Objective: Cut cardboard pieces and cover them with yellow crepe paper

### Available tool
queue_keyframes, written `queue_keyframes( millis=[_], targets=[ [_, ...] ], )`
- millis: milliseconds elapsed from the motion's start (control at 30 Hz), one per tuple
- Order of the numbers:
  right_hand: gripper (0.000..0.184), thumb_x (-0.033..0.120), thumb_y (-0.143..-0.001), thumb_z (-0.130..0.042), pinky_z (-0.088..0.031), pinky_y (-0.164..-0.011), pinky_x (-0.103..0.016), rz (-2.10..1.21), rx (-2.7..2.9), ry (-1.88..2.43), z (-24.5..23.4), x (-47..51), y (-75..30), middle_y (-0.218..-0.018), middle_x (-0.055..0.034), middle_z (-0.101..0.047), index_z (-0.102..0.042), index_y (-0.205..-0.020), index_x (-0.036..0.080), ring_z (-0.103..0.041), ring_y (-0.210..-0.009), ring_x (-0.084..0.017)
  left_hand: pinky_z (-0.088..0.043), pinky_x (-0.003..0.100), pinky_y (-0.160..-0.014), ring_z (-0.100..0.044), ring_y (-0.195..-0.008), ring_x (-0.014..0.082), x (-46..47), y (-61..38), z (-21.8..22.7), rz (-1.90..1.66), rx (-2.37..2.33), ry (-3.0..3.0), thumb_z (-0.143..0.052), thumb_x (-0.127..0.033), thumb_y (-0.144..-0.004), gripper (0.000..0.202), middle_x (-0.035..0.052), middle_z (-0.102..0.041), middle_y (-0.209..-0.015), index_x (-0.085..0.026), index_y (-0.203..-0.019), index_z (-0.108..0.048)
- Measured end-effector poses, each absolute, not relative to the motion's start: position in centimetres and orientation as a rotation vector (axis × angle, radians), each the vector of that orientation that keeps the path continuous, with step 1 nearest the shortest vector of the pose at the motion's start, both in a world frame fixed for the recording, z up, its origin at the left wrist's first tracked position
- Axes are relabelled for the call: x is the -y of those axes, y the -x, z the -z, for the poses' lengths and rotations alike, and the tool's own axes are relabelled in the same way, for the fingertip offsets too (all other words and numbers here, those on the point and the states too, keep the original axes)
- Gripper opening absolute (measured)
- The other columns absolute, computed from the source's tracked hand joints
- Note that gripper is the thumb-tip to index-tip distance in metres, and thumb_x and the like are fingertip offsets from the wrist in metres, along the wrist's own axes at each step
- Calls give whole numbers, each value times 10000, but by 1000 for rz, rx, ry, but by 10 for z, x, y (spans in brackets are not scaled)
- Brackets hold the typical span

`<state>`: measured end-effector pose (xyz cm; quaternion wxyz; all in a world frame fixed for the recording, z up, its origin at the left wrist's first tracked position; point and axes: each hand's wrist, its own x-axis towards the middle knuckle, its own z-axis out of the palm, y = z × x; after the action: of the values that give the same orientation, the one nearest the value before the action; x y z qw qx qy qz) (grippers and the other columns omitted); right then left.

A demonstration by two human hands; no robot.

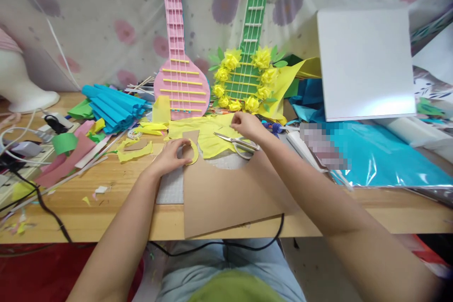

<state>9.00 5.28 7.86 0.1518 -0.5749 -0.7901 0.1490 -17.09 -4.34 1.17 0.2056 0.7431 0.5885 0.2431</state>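
My left hand point(172, 155) rests on a wooden table, its fingers pinched on a small yellow paper ring point(194, 153) at the top of a brown cardboard sheet point(226, 193). My right hand point(247, 125) hovers over crumpled yellow paper point(208, 136), fingers pinched together on something too small to make out. Scissors point(238, 143) lie just below that hand, blades pointing left.
A pink paper guitar point(179, 75) and a green one point(249, 47) ringed with yellow paper flowers lean at the back. Folded blue paper point(115, 106), paper scraps, cables point(38, 198), a white board point(366, 63) and blue film point(382, 155) crowd the table point(116, 198).
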Motion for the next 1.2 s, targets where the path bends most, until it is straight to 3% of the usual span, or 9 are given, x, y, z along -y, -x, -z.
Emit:
queue_keyframes(
  millis=[67,200,333,467,600,800,900,1033,1200],
  targets=[
    [169,171,-742,-544,-399,-674,-232,-307,2294,1665,-83,-73,-90,-955,-54,-668,-628,-888,173,-586,-846,-165,-352,396,-979,-451,-1134,242,44,171,-11,-685,-1648,-2071,-631,-380,-661,497,54,-545,-1165,-223,-1116,-506],
    [259,178,-790,-466,-427,-746,-286,-185,2409,1746,-77,-110,-76,-1058,-85,-648,-654,-967,192,-573,-963,-224,-358,385,-979,-466,-1127,231,45,171,-11,-743,-1631,-2056,-630,-369,-662,495,56,-550,-1161,-218,-1115,-501],
    [370,196,-832,-412,-421,-829,-327,-47,2673,1645,-59,-120,-57,-1190,-138,-579,-576,-1163,186,-511,-1092,-259,-354,374,-985,-495,-1116,214,44,171,-12,-887,-1589,-2009,-577,-343,-718,402,65,-574,-1154,-208,-1091,-515],
    [315,198,-843,-411,-383,-894,-292,-80,2812,1535,-44,-103,-45,-1132,-153,-612,-621,-1068,130,-510,-1101,-238,-391,350,-938,-545,-1040,200,39,170,-10,-1037,-1701,-1898,-487,-366,-785,244,60,-629,-1047,-203,-943,-576],
    [287,227,-853,-422,-389,-872,-280,-112,2836,1500,-34,-83,-44,-1098,-151,-627,-620,-1038,133,-554,-1039,-223,-420,336,-859,-574,-912,195,33,172,-4,-1098,-1828,-1852,-454,-382,-796,220,52,-640,-893,-198,-768,-570],
    [270,216,-857,-408,-415,-796,-303,-98,2749,1552,-29,-78,-47,-1026,-130,-651,-608,-1031,166,-599,-944,-228,-405,339,-873,-570,-906,194,30,174,-1,-1159,-1880,-1861,-531,-386,-741,198,42,-637,-877,-208,-655,-526],
    [306,196,-857,-387,-413,-806,-316,-78,2700,1561,-31,-80,-48,-1074,-133,-632,-586,-1088,165,-582,-976,-233,-421,344,-841,-576,-910,208,28,181,-3,-1178,-2129,-1688,-526,-413,-740,219,54,-642,-903,-206,-668,-513],
    [349,163,-858,-378,-348,-931,-325,-14,2580,1442,-37,-79,-49,-1206,-138,-559,-542,-1164,131,-478,-1118,-218,-429,382,-777,-582,-906,262,18,196,-8,-953,-2506,-1488,-487,-376,-747,190,93,-654,-901,-202,-783,-553],
    [322,187,-856,-394,-305,-984,-322,-3,2500,1245,-42,-67,-48,-1156,-114,-584,-576,-1111,115,-438,-1120,-219,-426,417,-732,-592,-923,334,-12,205,-18,-489,-2550,-1442,-548,-418,-676,238,131,-662,-946,-208,-783,-584]
  ],
)
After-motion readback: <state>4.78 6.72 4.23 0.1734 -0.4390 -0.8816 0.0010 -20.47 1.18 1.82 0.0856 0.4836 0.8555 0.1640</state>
